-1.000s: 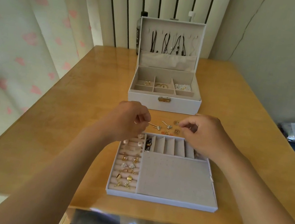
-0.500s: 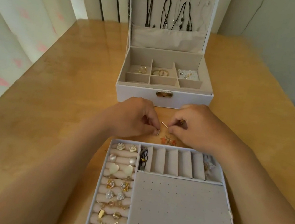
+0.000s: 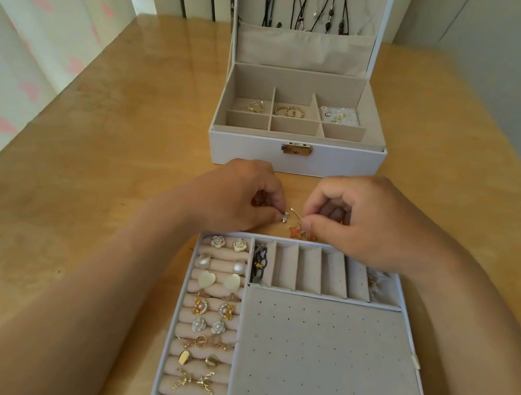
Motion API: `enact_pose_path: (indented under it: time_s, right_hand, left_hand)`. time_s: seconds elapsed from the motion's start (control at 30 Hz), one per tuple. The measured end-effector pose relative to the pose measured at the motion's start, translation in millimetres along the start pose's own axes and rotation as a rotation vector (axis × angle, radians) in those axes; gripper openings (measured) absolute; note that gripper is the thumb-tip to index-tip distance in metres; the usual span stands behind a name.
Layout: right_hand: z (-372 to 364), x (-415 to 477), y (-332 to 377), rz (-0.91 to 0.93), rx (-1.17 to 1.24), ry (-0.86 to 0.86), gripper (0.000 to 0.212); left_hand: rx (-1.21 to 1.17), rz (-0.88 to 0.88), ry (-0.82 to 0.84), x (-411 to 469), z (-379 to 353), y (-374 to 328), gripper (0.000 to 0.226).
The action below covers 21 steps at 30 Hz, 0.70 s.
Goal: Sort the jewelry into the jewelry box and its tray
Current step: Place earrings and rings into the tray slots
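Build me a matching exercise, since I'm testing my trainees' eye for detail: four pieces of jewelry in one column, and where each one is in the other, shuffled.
Things:
1. black cord necklaces
2. gold rings
3. heart earrings
4. gold pin

Places:
A. pinched in the grip of the right hand
B. hanging inside the lid of the jewelry box
C. in a rear compartment of the jewelry box
D. at the left side of the tray

Pairs: 1-B, 2-C, 3-D, 4-A.

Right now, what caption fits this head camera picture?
Left hand pinches a silver piece, right hand a gold pin, between the open jewelry box and tray.
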State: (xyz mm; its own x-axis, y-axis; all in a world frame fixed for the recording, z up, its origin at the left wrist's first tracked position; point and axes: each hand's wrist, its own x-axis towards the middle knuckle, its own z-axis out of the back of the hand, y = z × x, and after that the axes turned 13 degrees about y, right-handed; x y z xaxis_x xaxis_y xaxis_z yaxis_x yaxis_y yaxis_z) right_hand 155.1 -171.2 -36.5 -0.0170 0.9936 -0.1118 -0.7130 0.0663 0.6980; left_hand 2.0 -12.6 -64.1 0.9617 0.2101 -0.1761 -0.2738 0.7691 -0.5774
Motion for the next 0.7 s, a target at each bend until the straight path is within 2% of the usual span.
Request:
enact_pose_path:
  time_s: [0.17,0.37,0.57,0.7]
  right_hand:
    - [-0.1,-6.1,5.8,0.074,0.027,0.059,0.007]
    - [-6.0,-6.3,12.3,0.102,0.029,0.123,0.010]
    - [-13.6,-4.0,18.2,0.094,-0.015,0.228,0.003]
    - [-6.1,-5.7,10.2,0.096,0.003,0.033,0.013]
  left_hand:
    - [0.081,0.023,0.020,0.8,-1.1,-2.1,0.002]
    - [0.136,0.036,0.046,3.0,-1.1,-3.9,0.003]
    - [0.119,0.000,-0.034,1.3,-3.9,-0.6,0.003]
    - [0.095,-0.019,-0.035,-1.5,-1.8,0.6,0.008]
